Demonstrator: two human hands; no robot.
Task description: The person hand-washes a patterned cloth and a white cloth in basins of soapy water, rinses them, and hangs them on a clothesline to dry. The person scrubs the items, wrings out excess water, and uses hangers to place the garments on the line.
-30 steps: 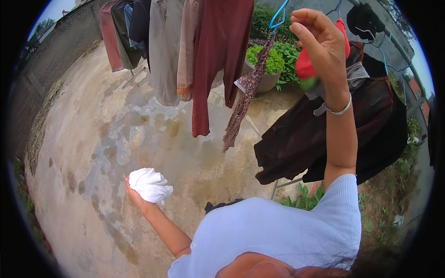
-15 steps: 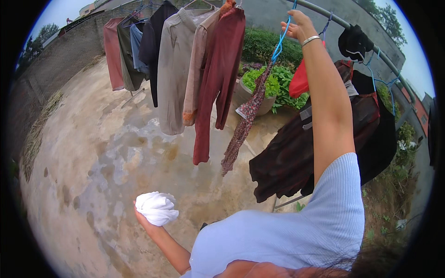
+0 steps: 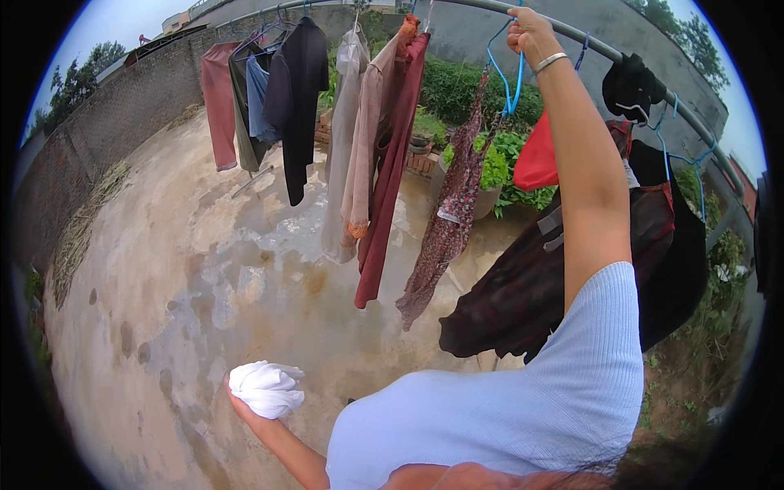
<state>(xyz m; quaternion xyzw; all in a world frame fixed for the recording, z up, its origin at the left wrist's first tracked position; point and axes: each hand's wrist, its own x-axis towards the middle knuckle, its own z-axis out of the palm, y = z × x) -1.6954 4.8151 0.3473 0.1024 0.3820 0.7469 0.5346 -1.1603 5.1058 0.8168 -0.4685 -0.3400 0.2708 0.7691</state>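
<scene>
My right hand (image 3: 531,34), raised high at the metal rail (image 3: 600,45), has its fingers curled around the top of a blue clothes hanger (image 3: 514,96). From that hanger droops a dark red floral garment (image 3: 447,219) with a small white label. Down at the lower left, my left hand (image 3: 238,406) is closed around a bunched white cloth (image 3: 266,390), its fingers mostly hidden beneath it. Just right of the raised wrist hangs a bright red item (image 3: 535,155), partly covered by my forearm.
Left along the rail hang maroon trousers (image 3: 394,175), a pale grey garment (image 3: 336,196) and a dark shirt (image 3: 300,106). Dark clothes (image 3: 531,269) and a black cap-like item (image 3: 633,86) hang at right. Behind stands a planter (image 3: 483,202) with leafy plants; wet concrete (image 3: 204,286) lies below.
My right hand's fingers have closed around the hanger top. The hanger and floral garment have turned, showing more of their width. The pale grey garment has swung narrower; my left hand still holds the cloth.
</scene>
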